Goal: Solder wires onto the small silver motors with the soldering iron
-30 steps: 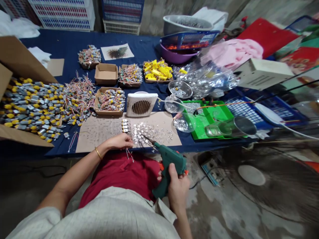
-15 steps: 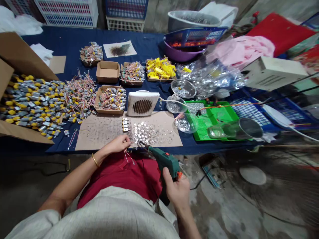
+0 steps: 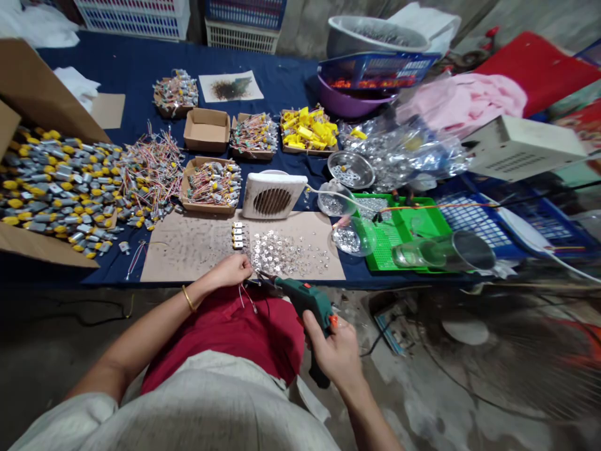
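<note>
My left hand (image 3: pixel 233 269) is pinched at the front edge of the cardboard sheet (image 3: pixel 188 257). Thin wires (image 3: pixel 243 295) hang below its fingertips over my red trousers; whatever else the pinch holds is too small to make out. My right hand (image 3: pixel 335 351) grips the handle of a green soldering gun (image 3: pixel 305 297) with an orange trigger. The tip points left and lies close by my left fingertips; contact cannot be made out. Just beyond, a short row of small motors (image 3: pixel 238 235) with yellow ends stands on the sheet, beside scattered small metal pieces (image 3: pixel 277 254).
A white vented fan box (image 3: pixel 273 195) stands behind the sheet. Left are a carton (image 3: pixel 61 94) of motors and a wire heap (image 3: pixel 153 172). Right are clear bowls (image 3: pixel 354 237), a green tray (image 3: pixel 417 219) and a tilted glass jar (image 3: pixel 441 250). A large fan (image 3: pixel 507 351) is at lower right.
The soldering gun's tip has come nearer my left fingertips. My left hand still pinches with wires hanging. The whole view has shifted slightly.
</note>
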A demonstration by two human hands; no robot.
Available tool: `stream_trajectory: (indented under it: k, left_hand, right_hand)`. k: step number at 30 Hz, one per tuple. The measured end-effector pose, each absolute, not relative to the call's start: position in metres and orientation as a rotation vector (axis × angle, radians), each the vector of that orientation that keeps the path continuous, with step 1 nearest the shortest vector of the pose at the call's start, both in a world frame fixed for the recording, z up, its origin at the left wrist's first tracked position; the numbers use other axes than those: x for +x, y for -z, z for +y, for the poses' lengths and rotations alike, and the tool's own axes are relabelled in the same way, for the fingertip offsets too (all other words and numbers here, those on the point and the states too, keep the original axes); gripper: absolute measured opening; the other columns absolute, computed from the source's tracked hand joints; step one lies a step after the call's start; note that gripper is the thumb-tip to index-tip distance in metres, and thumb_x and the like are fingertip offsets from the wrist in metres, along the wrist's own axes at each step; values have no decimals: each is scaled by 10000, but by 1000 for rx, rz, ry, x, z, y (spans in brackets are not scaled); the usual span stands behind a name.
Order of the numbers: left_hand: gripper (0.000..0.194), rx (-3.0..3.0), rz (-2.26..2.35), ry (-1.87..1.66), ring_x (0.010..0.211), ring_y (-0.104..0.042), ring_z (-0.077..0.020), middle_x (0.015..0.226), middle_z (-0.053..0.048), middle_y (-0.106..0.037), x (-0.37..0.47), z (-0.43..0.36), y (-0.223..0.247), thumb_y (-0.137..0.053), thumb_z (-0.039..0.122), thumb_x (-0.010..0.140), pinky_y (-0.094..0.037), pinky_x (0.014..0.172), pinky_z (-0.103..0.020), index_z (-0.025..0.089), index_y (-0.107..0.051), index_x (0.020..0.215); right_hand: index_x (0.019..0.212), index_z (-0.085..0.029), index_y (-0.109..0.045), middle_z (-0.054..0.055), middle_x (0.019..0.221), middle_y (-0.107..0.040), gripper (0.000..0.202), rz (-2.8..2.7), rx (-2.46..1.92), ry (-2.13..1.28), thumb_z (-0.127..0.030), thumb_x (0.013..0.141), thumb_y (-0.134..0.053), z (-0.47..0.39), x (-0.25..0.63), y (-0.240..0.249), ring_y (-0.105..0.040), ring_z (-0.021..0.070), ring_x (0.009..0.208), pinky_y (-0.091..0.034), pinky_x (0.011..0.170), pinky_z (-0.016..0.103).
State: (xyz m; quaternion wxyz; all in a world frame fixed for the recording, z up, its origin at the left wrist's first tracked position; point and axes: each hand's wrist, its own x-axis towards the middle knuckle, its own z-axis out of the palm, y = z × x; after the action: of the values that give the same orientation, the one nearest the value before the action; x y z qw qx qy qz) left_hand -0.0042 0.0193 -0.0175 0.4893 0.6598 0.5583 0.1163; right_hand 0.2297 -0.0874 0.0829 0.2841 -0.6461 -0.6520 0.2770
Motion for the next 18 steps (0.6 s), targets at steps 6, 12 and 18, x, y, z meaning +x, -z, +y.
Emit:
stream_trajectory:
  k: [6, 12, 18]
  left_hand:
    - [140, 1608, 1372, -273, 566, -525, -127, 574, 8, -584, -3, 20, 21, -514, 230, 771, -328, 543, -225, 147, -596, 693]
    - [127, 1573, 1356, -313, 539, -499, -115, 556, 19, -567, -4, 19, 24, -505, 222, 773, -320, 539, -218, 149, -579, 701]
    - [124, 1573, 1363, -319, 540, -503, -116, 556, 17, -568, -4, 20, 23, -504, 215, 774, -313, 535, -218, 149, -572, 694]
  right_hand:
    - [705, -196, -663, 15, 480, -578, 399, -1784, -1729, -725, -501, 908, -506, -86, 228, -81, -577, 173, 472, -448, 477, 247]
    - [729, -191, -679, 23, 486, -583, 422, -1811, -1730, -717, -520, 912, -490, -85, 227, -81, -591, 186, 497, -454, 484, 254]
    - [728, -199, -686, 22, 478, -579, 422, -1811, -1746, -707, -524, 912, -490, -85, 227, -81, -595, 193, 497, -460, 489, 260]
